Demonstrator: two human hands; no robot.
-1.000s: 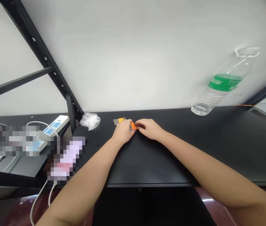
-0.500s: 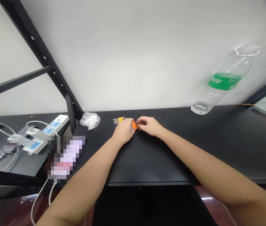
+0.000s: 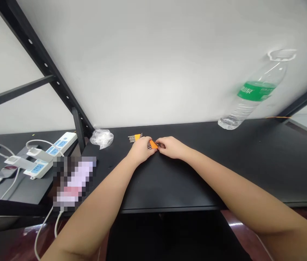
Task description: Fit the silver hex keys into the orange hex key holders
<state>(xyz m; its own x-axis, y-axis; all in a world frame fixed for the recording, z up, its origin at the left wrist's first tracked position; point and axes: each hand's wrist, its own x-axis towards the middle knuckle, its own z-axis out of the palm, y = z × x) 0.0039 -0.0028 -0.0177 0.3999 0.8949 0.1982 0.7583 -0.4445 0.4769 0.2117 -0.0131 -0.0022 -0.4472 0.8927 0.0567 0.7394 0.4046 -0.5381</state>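
My left hand (image 3: 140,150) and my right hand (image 3: 171,148) meet on the black table (image 3: 169,181), both gripping a small orange holder (image 3: 153,145) with a fan of metal hex keys (image 3: 149,146). My fingers hide part of the holder. Just beyond my left hand, a second set of hex keys in a yellow holder (image 3: 135,137) lies on the table, not touching either hand.
A crumpled clear plastic bag (image 3: 101,138) lies left of the hands. A water bottle with a green label (image 3: 251,96) stands at the far right. At left lie a white power strip (image 3: 50,155), white cables and a phone (image 3: 5,172). A black metal frame (image 3: 45,76) rises there.
My hands stay together on the orange holder, with small finger shifts. The view has tilted slightly. A hand at the far left edge a second ago no longer shows.
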